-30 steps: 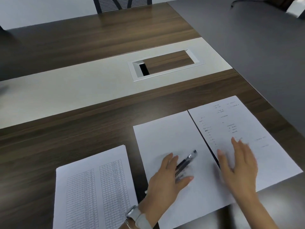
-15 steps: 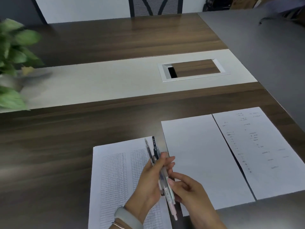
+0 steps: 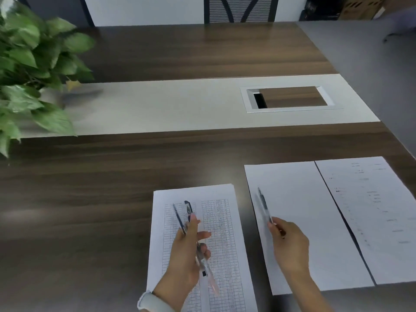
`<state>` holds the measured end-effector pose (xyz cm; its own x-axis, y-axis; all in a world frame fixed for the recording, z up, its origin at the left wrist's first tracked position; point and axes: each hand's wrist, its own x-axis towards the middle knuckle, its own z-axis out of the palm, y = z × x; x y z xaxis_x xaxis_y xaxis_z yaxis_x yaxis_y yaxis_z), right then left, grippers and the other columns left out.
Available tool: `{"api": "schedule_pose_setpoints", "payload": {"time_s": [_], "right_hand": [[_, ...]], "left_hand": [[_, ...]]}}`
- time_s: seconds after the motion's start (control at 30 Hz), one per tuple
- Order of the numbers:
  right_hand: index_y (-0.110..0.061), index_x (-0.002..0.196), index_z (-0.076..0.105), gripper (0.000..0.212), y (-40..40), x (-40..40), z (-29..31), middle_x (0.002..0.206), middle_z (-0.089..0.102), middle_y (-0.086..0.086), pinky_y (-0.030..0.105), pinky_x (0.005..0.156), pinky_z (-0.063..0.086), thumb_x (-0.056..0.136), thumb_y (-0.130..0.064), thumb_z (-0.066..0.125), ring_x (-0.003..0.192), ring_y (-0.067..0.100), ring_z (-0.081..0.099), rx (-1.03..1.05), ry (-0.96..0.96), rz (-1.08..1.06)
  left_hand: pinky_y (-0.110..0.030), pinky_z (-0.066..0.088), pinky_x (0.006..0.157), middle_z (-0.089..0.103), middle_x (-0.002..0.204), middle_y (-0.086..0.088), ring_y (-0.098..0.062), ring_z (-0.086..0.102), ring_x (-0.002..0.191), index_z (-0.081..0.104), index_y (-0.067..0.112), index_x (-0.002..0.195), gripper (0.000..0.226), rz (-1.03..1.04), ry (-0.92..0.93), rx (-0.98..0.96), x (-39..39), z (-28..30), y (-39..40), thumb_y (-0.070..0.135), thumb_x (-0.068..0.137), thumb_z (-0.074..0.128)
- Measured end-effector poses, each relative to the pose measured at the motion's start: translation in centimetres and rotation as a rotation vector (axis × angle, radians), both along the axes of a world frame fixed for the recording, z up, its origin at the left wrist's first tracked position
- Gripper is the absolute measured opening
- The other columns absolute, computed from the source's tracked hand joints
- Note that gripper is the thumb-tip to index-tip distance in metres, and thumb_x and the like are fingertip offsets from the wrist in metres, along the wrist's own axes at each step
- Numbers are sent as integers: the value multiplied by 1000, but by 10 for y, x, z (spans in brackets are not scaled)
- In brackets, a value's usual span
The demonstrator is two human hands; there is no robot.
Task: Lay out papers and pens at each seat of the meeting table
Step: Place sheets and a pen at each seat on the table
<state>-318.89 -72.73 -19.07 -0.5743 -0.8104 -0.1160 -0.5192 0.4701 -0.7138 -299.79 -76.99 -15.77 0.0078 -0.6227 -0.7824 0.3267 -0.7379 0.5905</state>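
Single pen: a dark pen [image 3: 263, 206], blurred, pinched at its lower end by the right hand [image 3: 289, 246]; its tip points away from the person, over the blank sheet [image 3: 290, 212]. Whether it touches the paper cannot be told.
Right hand: fingers curled together round the pen's end, over the blank sheet's near half.
Pen bundle: several pens [image 3: 188, 218] held in the left hand [image 3: 188, 255]; two dark ends fan out above the fingers, pale barrels stick out below the palm towards the person.
Left hand: fingers clamped on the bundle, forefinger stretched along it, thumb out to the right; a pale wristband [image 3: 153, 304] on the wrist.
Gridded sheet [image 3: 225, 221]: a printed table, lying flat under the left hand.
Blank sheet: just right of the gridded sheet, a strip of table between them.
Text sheet [image 3: 369, 212]: sparse print, just right of the blank one, edges nearly meeting.
Table [image 3: 101, 188]: dark wood with a pale central band.
Cable hatch [image 3: 290, 99]: metal-framed recess in that band, lid partly open.
Plant [image 3: 33, 70]: green leaves at far left.
Chair [image 3: 238, 9]: mesh back beyond the far edge.
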Motion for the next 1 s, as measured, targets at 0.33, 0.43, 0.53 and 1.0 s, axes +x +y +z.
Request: {"api": "schedule_pose_setpoints", "payload": {"time_s": [0.33, 0.43, 0.53, 1.0], "right_hand": [[3, 94, 66, 23, -2, 5, -28, 78, 49, -2, 4, 65, 34, 93, -15, 52, 82, 7, 52, -28, 112, -7], [0, 106, 68, 24, 4, 12, -23, 84, 60, 11, 29, 70, 43, 84, -9, 64, 80, 33, 54, 0, 209, -16], [1, 107, 68, 28, 16, 29, -21, 98, 62, 24, 40, 79, 44, 80, 0, 68, 89, 42, 55, -23, 260, 44], [-3, 109, 53, 30, 28, 85, 14, 100, 59, 12, 28, 74, 36, 89, -24, 59, 88, 24, 51, 308, -345, -48]], "left_hand": [[-23, 43, 43, 72, 80, -12, -12, 45, 44, 61, 5, 91, 8, -30, -229, -128, 46, -12, 9, 12, 91, 59], [-27, 43, 46, 66, 65, -9, -12, 44, 41, 60, 6, 88, 15, -42, -330, -162, 57, -13, 12, 21, 90, 60], [-25, 43, 52, 59, 57, -8, -14, 50, 47, 59, 0, 79, 33, -65, -501, -196, 68, -10, 15, 31, 90, 57], [-27, 36, 58, 57, 73, -5, -15, 50, 66, 60, 4, 85, 27, -167, -578, -122, 103, -11, 31, 29, 93, 53]]}}
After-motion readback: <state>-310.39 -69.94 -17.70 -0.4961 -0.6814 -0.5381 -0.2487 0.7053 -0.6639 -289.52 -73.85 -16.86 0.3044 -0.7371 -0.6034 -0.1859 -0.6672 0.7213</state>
